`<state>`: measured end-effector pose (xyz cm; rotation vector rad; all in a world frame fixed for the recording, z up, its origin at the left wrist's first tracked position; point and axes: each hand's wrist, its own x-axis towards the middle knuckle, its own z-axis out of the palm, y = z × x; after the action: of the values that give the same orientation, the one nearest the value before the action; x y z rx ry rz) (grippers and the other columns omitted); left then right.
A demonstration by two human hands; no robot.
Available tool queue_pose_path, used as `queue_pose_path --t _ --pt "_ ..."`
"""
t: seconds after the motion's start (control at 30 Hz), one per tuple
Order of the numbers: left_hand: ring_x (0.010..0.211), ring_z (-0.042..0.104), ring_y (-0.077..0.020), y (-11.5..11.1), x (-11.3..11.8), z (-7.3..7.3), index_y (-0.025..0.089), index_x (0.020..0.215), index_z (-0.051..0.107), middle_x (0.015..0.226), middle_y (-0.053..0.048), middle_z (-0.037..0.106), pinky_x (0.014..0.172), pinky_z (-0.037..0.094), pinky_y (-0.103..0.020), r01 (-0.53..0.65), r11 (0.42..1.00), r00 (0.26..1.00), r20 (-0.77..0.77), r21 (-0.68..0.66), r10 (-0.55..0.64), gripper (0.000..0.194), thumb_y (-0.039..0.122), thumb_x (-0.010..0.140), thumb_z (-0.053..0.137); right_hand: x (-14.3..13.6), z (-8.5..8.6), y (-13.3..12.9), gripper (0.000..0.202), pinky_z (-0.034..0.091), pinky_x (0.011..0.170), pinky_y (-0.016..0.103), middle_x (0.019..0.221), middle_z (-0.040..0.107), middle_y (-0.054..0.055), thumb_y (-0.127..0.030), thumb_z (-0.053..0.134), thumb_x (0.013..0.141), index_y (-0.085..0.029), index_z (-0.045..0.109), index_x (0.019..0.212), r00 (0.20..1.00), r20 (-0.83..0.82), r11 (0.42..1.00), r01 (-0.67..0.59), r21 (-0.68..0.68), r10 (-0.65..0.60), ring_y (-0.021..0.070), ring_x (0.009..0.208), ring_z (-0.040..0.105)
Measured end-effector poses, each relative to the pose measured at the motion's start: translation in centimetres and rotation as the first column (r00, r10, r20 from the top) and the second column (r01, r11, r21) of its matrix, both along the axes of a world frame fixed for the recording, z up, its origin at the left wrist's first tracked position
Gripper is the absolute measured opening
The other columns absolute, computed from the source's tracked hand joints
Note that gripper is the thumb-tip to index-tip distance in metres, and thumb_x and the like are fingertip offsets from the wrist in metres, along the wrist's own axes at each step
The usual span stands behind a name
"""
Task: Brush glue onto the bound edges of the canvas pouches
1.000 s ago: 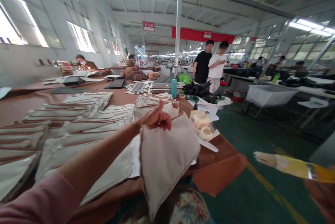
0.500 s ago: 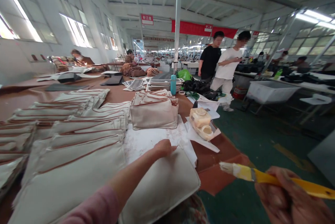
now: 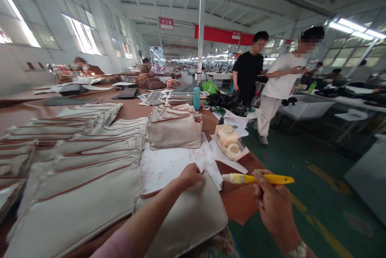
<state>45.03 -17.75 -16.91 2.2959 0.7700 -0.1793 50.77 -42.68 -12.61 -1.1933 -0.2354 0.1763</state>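
My left hand [image 3: 190, 176] pinches the upper edge of an off-white leather bag panel [image 3: 188, 217] that lies at the table's near edge. In my right hand [image 3: 273, 197] is a yellow-handled paintbrush [image 3: 262, 179], held level with its pale bristles pointing left, just right of the panel's far corner. The bristles look coated and do not touch the panel. Beyond the hands, a glue-stained plastic container [image 3: 226, 139] with a round opening sits on white paper. A sheet of white paper [image 3: 171, 163] with brown smudges lies under and behind the panel.
Overlapping off-white panels with brown edges [image 3: 90, 185] cover the left of the table. Another stack of panels [image 3: 173, 129] stands behind the paper. A blue bottle [image 3: 196, 99] is farther back. Two people [image 3: 279, 75] walk on the green floor at the right.
My right hand has brought the paintbrush left and slightly up, closer to the panel. My left hand keeps its grip on the panel edge. The two people have come nearer.
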Motion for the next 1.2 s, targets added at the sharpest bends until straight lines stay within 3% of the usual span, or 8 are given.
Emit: queue_pose_path --t 0.27,0.47,0.67,0.77,0.87,0.93,1.07,1.2 --pt "0.065 0.053 -0.0134 -1.5 -4.4 3.3 0.012 0.091 0.076 0.073 0.000 0.065 0.060 0.037 -0.023 0.215 0.906 0.942 0.324 -0.365 -0.093 0.035 0.041 0.075 0.063 0.2 1.4 1.0 0.035 0.020 0.038 0.020 0.051 0.042 -0.007 -0.051 0.070 0.088 -0.018 0.060 0.090 0.976 0.175 0.982 -0.101 -0.162 0.130 0.0092 0.041 0.030" --pt "0.069 0.051 -0.0149 -3.1 -6.0 5.2 0.011 0.089 0.077 0.075 -0.001 0.064 0.065 0.036 -0.025 0.312 0.822 0.905 0.413 -0.477 -0.104 0.034 0.038 0.071 0.066 0.4 2.8 2.1 0.038 0.036 0.050 0.026 0.054 0.049 -0.003 -0.052 0.076 0.082 -0.017 0.063 0.077 0.930 0.333 0.953 -0.050 -0.300 0.154 0.0142 0.050 0.043" --pt "0.067 0.048 -0.0134 -3.6 -6.4 5.6 0.010 0.087 0.077 0.071 0.000 0.061 0.063 0.034 -0.024 0.333 0.799 0.898 0.426 -0.501 -0.108 0.030 0.035 0.075 0.065 -0.9 3.5 1.2 0.034 0.032 0.047 0.026 0.054 0.044 -0.005 -0.051 0.064 0.094 -0.018 0.063 0.086 0.901 0.395 0.936 -0.033 -0.352 0.181 0.0140 0.048 0.041" --pt "0.068 0.051 -0.0133 -3.8 -6.7 5.6 0.012 0.083 0.075 0.072 0.000 0.060 0.063 0.037 -0.022 0.391 0.854 0.859 0.468 -0.342 -0.206 0.024 0.033 0.082 0.062 -1.2 3.4 1.2 0.033 0.037 0.051 0.026 0.055 0.048 -0.003 -0.049 0.066 0.093 -0.018 0.064 0.083 0.861 0.465 0.916 -0.003 -0.401 0.206 0.0149 0.051 0.045" --pt "0.073 0.057 -0.0133 -4.2 -7.5 5.6 0.015 0.078 0.072 0.078 -0.002 0.061 0.065 0.042 -0.021 0.386 0.922 0.765 0.554 0.015 -0.329 0.019 0.024 0.088 0.059 -0.7 3.7 0.7 0.033 0.035 0.048 0.025 0.054 0.048 -0.004 -0.050 0.068 0.091 -0.018 0.065 0.086 0.895 0.440 0.941 0.081 -0.328 0.077 0.0136 0.049 0.044" --pt "0.075 0.059 -0.0123 -4.7 -8.3 5.8 0.016 0.086 0.072 0.083 -0.003 0.062 0.066 0.044 -0.021 0.351 0.898 0.672 0.596 0.266 -0.440 0.018 0.021 0.093 0.056 -0.4 4.6 0.0 0.033 0.032 0.046 0.023 0.053 0.046 -0.005 -0.050 0.070 0.090 -0.018 0.064 0.089 0.928 0.370 0.970 0.060 -0.234 0.032 0.0119 0.048 0.041" --pt "0.067 0.056 -0.0124 -5.8 -9.9 7.2 0.020 0.096 0.068 0.082 -0.002 0.061 0.059 0.042 -0.023 0.236 0.643 0.503 0.474 0.729 -0.723 0.015 0.028 0.099 0.055 -0.9 7.3 -1.4 0.028 0.024 0.042 0.019 0.052 0.041 -0.006 -0.044 0.071 0.092 -0.019 0.061 0.086 0.953 0.260 0.986 -0.135 -0.102 0.157 0.0088 0.046 0.034" --pt "0.061 0.051 -0.0152 -6.7 -10.9 9.5 0.018 0.092 0.063 0.073 0.000 0.056 0.053 0.038 -0.030 0.159 0.357 0.399 0.271 0.921 -0.876 0.018 0.025 0.101 0.048 -2.0 9.2 -2.3 0.024 0.023 0.041 0.019 0.052 0.041 -0.006 -0.039 0.069 0.095 -0.019 0.063 0.086 0.938 0.291 0.981 -0.163 -0.108 0.188 0.0087 0.047 0.034"
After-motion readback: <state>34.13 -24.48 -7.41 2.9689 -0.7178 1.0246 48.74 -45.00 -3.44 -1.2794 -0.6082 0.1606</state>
